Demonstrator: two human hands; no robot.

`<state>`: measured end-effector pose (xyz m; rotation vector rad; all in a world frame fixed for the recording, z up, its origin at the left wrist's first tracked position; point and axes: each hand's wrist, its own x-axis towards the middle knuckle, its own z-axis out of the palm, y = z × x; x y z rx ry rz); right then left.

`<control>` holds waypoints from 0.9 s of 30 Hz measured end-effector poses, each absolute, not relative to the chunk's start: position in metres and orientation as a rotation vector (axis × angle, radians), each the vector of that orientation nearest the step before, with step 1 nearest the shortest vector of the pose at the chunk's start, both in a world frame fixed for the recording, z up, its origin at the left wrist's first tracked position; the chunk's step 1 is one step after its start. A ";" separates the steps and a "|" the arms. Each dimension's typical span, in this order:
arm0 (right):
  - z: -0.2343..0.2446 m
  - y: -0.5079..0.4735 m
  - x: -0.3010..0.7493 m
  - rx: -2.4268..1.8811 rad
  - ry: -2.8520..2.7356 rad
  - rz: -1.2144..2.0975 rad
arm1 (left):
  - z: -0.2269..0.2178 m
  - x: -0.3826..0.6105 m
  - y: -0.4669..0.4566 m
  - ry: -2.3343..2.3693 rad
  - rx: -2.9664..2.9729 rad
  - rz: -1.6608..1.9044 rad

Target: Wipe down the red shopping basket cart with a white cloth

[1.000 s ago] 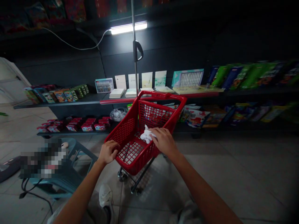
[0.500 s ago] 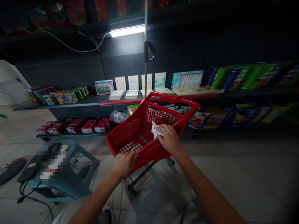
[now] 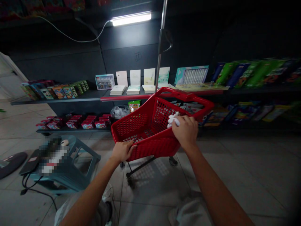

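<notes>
Label on green packet (image 3: 134, 105) at far shelves (image 3: 90, 96): too small for reading. Same with print on red boxes (image 3: 88, 123), far left. Dark wall (image 3: 122, 56) bears square, character-like mark (image 3: 138, 56), meaning unclear. Red cart (image 3: 152, 145) stands in middle, before shelves. Left hand (image 3: 122, 151): fingers bent over cart's near left rim, thumb outside. Right hand (image 3: 186, 130): back upward, at right part of rim, fingers closed around white cloth (image 3: 172, 120). Both arms stretched forward.

Red, lattice-patterned cart (image 3: 155, 147); white cloth (image 3: 172, 121); blue-grey stool (image 3: 69, 174); red shelf edge (image 3: 134, 97); green and, seemingly, dark-blue packs (image 3: 255, 74), blurred.
</notes>
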<state>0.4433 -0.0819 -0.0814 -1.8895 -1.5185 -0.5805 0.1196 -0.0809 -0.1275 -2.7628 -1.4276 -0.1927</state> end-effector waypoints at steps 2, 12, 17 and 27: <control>-0.090 -0.088 0.404 -1.863 -1.694 -0.482 | -0.126 0.122 -0.078 -1.428 -2.763 -0.170; -0.106 -0.109 0.291 -1.527 -2.110 -0.157 | -0.132 0.126 -0.065 -1.501 -2.715 -0.080; -0.100 -0.095 0.360 -1.582 -1.945 -0.206 | -0.130 0.122 -0.057 -1.453 -2.737 -0.147; -0.127 -0.095 0.488 -1.701 -1.363 -0.273 | -0.128 0.124 -0.053 -1.473 -2.766 -0.295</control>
